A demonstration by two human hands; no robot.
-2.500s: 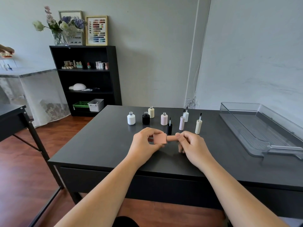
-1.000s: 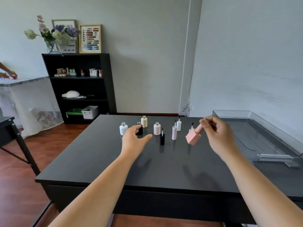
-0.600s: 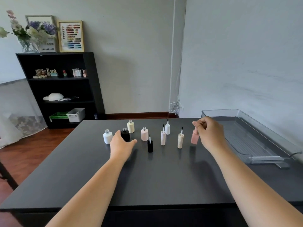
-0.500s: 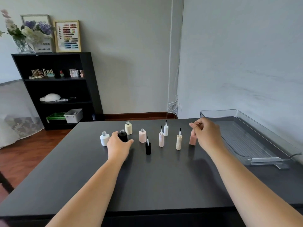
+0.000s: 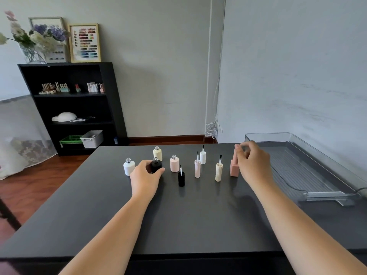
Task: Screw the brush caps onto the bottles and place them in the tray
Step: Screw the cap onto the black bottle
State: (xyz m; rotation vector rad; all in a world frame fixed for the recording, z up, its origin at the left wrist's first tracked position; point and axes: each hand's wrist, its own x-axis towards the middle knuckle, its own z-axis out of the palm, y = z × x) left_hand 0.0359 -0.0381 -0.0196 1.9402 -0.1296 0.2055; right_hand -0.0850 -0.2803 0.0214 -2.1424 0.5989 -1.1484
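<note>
My left hand is wrapped around the open black bottle standing on the dark table. A capped salmon-pink square bottle stands upright on the table, left of the clear tray. My right hand hovers at the top of its cap with fingers loosely apart. Open white, cream and pale pink bottles stand near my left hand. Brush caps stand bristles up: black, pink, white, cream.
The tray lies along the table's right side, against the wall. A black shelf with small bottles, a basket and a bin stands behind the table at left, with flowers and frames on top.
My right hand carried the capped pink bottle to the right, stood it on the table beside the tray and loosened its fingers. My left hand reached out and closed on the black bottle.
</note>
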